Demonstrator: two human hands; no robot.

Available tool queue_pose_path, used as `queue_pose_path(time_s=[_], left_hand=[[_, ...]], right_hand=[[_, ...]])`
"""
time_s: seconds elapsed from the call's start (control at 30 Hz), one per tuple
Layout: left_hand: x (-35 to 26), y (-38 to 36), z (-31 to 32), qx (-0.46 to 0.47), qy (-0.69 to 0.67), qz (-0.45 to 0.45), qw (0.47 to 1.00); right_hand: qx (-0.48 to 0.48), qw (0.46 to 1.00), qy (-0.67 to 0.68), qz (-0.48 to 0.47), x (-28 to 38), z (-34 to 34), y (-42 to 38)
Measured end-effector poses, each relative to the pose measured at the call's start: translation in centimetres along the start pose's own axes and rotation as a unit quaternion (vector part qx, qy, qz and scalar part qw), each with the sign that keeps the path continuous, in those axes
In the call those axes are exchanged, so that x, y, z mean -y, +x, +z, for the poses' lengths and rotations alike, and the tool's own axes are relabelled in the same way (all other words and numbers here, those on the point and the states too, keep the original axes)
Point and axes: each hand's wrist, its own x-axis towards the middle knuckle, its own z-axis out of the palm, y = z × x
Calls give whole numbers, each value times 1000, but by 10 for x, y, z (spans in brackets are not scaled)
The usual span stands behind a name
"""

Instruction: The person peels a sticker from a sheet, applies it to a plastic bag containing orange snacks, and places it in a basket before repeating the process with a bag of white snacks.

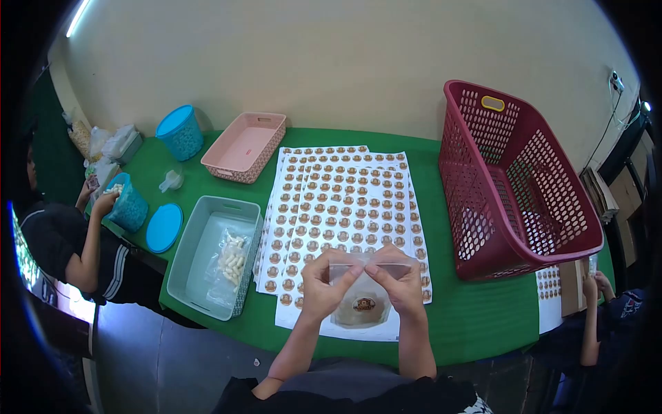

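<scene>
My left hand (325,281) and my right hand (398,281) pinch the top edge of a clear plastic bag (360,314), thumbs close together at its middle. A round brown sticker sits on the bag's front, and the lower part looks brownish. Beneath the bag lie overlapping white sheets (352,200) covered with rows of round brown stickers. To the left of my hands, a pale green basket (196,262) holds clear packets with whitish pieces (232,257).
A pink basket (241,148), blue tub (181,134) and blue lid (164,228) stand back left. The tall maroon basket (483,193) is at right. One person at left reaches into another blue tub (129,210); another person's hands (596,284) are far right.
</scene>
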Motion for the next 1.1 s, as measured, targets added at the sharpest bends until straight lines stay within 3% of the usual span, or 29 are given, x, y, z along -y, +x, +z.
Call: queue_pose_path(time_s=[0.07,0.27,0.4,0.5,0.57,0.63,0.73,0.97,1.1], left_hand=[[3,-1,-7,9,-43,-41,998],[1,-2,-14,-19,-161,-146,976],[5,-1,-14,1,-173,-135,976],[4,0,-14,37,-89,-121,988],[9,-2,-18,156,22,-140,977],[14,-3,-18,162,13,-182,970],[17,-1,-15,96,14,-193,976],[39,-1,-15,40,10,-183,982],[42,2,-16,38,16,-186,982]], right_hand=[[6,1000,6,-9,-3,2,-3],[43,986,108,115,1,-1,-4],[30,991,84,103,2,-1,-2],[-12,990,90,108,-2,-11,1],[-108,978,164,72,-2,-17,5],[-121,975,168,83,-4,-17,5],[-36,995,-77,46,-18,-16,-1],[-55,984,-3,168,-42,-14,-8],[-67,983,45,163,-45,-13,-5]])
